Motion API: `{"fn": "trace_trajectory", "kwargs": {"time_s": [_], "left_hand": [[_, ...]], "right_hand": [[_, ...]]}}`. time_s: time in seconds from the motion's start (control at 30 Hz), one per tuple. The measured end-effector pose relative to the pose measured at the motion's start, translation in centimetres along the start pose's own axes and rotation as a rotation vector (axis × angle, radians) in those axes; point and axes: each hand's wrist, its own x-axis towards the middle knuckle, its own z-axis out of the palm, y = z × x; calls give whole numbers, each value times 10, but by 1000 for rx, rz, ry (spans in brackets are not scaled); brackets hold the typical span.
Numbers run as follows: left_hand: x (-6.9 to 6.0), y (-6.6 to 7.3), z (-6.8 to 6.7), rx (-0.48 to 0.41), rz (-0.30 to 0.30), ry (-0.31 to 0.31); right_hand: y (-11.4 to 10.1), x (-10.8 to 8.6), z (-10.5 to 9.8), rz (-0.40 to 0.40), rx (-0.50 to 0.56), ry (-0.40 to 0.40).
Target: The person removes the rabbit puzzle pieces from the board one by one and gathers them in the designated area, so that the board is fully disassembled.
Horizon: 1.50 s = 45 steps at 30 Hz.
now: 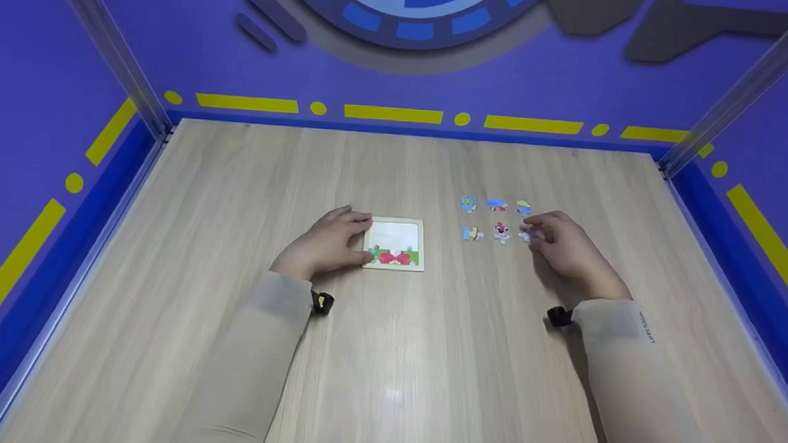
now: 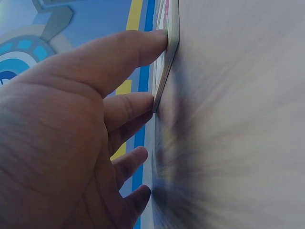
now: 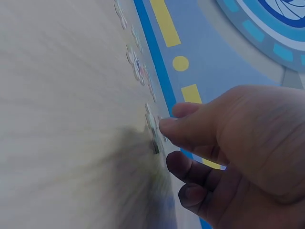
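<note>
In the head view a small wooden puzzle tray lies on the table, its bottom strip filled with green and red pieces. My left hand is at its left side, thumb on the near corner and index finger touching the far corner. To the right, several loose jigsaw pieces lie in two rows, among them a red-faced piece. My right hand is over the near row's rightmost jigsaw piece. The right wrist view shows thumb and fingertips beside that piece; whether they touch it is unclear.
Other loose pieces include a yellow-and-blue one, a blue-and-red one, a blue-green one and a blue-and-yellow one. Purple panels with yellow markings enclose the wooden table at the back and sides.
</note>
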Motion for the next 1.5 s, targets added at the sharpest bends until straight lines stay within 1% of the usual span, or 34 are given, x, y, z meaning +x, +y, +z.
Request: {"fn": "trace_trajectory", "kwargs": {"time_s": [0.13, 0.27, 0.5, 0.63, 0.73, 0.93, 1.07, 1.2, 1.4, 1.5], "left_hand": [[-2, -2, -2, 6, -7, 5], [-1, -3, -3, 7, -9, 10], [0, -3, -3, -2, -15, 6], [1, -2, -1, 0, -12, 5], [1, -2, -1, -1, -18, 5], [1, -1, 1, -13, -28, 8], [2, 0, 2, -13, -28, 8], [2, 0, 3, 4, -22, 16], [3, 2, 2, 11, -9, 13], [2, 2, 2, 1, -8, 9]], "right_hand": [[-17, 3, 6, -20, 44, 18], [-43, 4, 14, -47, 89, 26], [-90, 11, 34, -148, 139, 9], [-117, 15, 42, -161, 148, 1], [-136, 18, 48, -155, 160, -6], [-167, 25, 62, -192, 238, -31], [-178, 29, 72, -216, 297, -44], [-183, 32, 84, -225, 326, -62], [-182, 36, 102, -191, 326, -136], [-182, 36, 110, -192, 318, -171]]}}
